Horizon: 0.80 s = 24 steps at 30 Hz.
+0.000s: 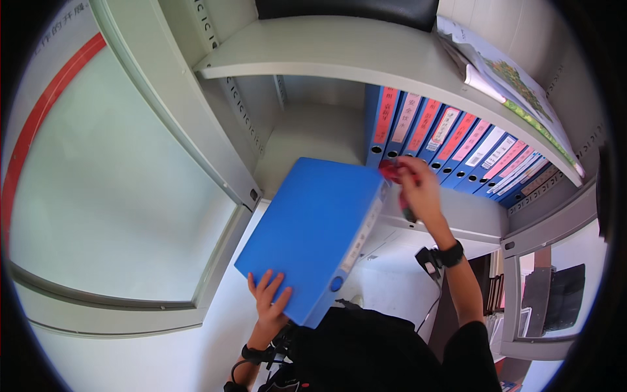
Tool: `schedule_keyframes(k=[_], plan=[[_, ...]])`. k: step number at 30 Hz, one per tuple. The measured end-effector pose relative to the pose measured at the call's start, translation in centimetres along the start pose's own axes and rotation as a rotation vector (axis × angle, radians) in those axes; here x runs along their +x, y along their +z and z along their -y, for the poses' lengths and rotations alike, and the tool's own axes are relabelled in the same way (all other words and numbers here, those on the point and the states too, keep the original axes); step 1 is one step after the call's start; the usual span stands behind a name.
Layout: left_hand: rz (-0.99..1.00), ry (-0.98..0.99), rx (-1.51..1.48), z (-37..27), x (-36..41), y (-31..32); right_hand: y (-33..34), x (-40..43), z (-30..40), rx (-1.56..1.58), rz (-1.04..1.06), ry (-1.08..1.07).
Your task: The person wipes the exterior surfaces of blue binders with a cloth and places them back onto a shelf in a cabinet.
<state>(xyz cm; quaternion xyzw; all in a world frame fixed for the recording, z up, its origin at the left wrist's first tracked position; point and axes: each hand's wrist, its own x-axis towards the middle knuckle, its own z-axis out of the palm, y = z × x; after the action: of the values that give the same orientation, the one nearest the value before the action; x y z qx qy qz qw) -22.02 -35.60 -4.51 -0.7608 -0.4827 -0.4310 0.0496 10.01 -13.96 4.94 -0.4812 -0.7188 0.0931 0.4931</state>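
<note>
A blue plastic file box (313, 220) is held at a slant in front of the cabinet shelf. My left hand (268, 296) grips its lower corner, with several fingers spread over the broad face. The box's spine bears a white label with writing and has a round finger hole near the lower end. My right hand (423, 191) pinches a red cloth (392, 171) at the upper right corner of the box. The cloth is blurred, and a darker end of it hangs below the fingers. Whether it touches the box I cannot tell.
Several blue file boxes (421, 127) with labelled spines stand on the cabinet shelf (313, 137). Above them, an upper shelf (318, 49) carries papers (514, 88) and a black object (343, 12). Glazed cabinet doors stand swung out at left (122, 196) and right (509, 294).
</note>
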Motion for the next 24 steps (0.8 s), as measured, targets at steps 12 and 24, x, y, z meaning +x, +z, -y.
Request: schedule_keyframes(k=[12, 24], plan=[[-0.258, 0.069, -0.247, 1.4, 2.2, 6.3, 0.2, -0.3, 8.6, 0.879, 0.540, 0.597], [0.331, -0.052, -0.431, 2.5, 10.4, 6.3, 0.5, 3.6, 9.9, 0.319, 0.245, 0.307]])
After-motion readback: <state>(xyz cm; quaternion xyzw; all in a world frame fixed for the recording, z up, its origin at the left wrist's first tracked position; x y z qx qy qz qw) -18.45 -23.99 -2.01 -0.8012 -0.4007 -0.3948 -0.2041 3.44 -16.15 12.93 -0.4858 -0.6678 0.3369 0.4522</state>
